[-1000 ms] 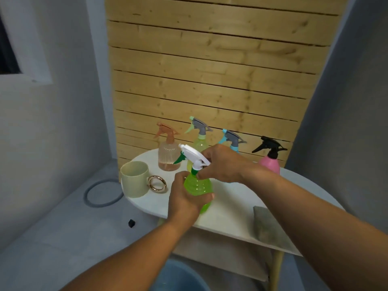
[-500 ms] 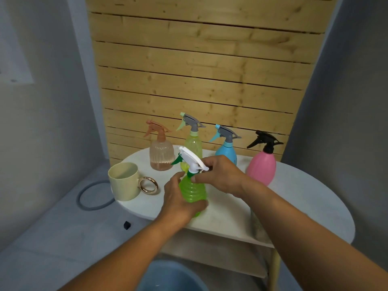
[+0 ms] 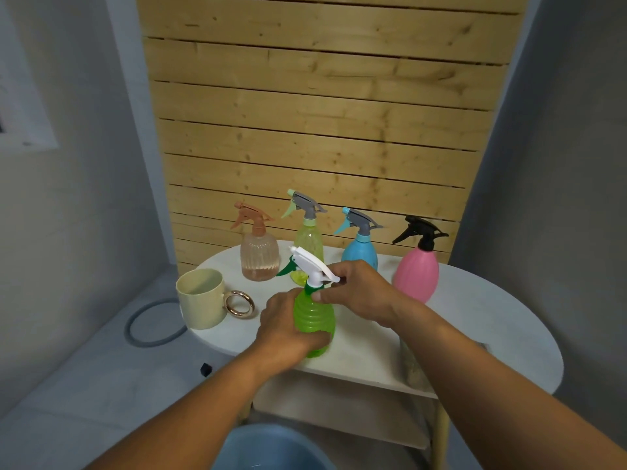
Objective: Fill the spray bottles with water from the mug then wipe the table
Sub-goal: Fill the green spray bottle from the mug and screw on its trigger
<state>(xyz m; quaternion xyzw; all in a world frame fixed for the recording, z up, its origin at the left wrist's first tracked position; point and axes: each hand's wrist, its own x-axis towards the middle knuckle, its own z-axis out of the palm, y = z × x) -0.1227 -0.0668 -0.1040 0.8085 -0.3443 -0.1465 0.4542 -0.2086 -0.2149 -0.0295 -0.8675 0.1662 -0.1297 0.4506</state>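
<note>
You are working at the cap step: the mug (image 3: 200, 297) is standing at the table's (image 3: 492, 320) 9 o'clock edge, and just right of it your left hand (image 3: 288, 329) is wrapping round the green bottle's (image 3: 315, 317) body near 6 o'clock, holding it upright. Your right hand (image 3: 356, 291) is pinching the collar under the white sprayer (image 3: 312, 264). Behind, from 11 to 2 o'clock, the peach (image 3: 259, 259), yellow (image 3: 308, 239), blue (image 3: 359, 251) and pink (image 3: 416, 271) bottles are standing capped. Whether you are loosening or tightening is not showing; I judge a twist comes next, calling for a firm left grip. Compared with half a second ago, both grips are staying put, and only your head is shifting.
</note>
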